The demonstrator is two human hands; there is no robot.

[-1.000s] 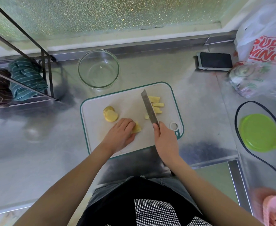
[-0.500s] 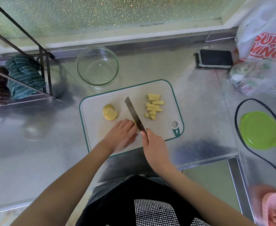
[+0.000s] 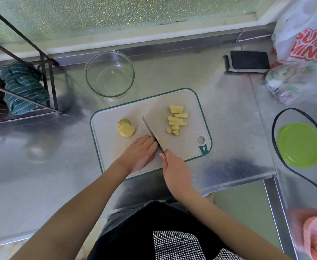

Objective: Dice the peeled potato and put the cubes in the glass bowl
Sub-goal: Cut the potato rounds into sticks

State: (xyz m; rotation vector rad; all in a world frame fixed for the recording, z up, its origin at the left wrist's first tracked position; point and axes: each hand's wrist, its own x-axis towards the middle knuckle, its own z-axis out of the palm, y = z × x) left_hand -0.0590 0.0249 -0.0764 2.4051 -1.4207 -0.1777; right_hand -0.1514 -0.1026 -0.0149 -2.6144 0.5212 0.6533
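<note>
A white cutting board [image 3: 187, 102] with a green rim lies on the steel counter. My left hand [image 3: 140, 153] covers a potato piece [image 3: 160, 142] near the board's front, only a yellow sliver showing. My right hand [image 3: 175, 167] grips the handle of a knife [image 3: 151, 132] whose blade lies against my left fingertips. Two round potato slices [image 3: 125, 127] are stacked on the board's left. Several cut potato sticks and cubes [image 3: 176, 120] lie on its right. The glass bowl [image 3: 110, 74] stands behind the board; it holds one tiny scrap.
A black wire rack with folded striped cloths [image 3: 22, 87] stands at the left. At the back right sits a black phone [image 3: 249, 61], with plastic bags [image 3: 303, 53] beside it. A green lid [image 3: 301, 145] inside a black cable loop lies at the right. The counter edge runs just below the board.
The knife moved left from the pile of cut sticks to my left fingertips and came down on the held piece. My left hand stayed in place.
</note>
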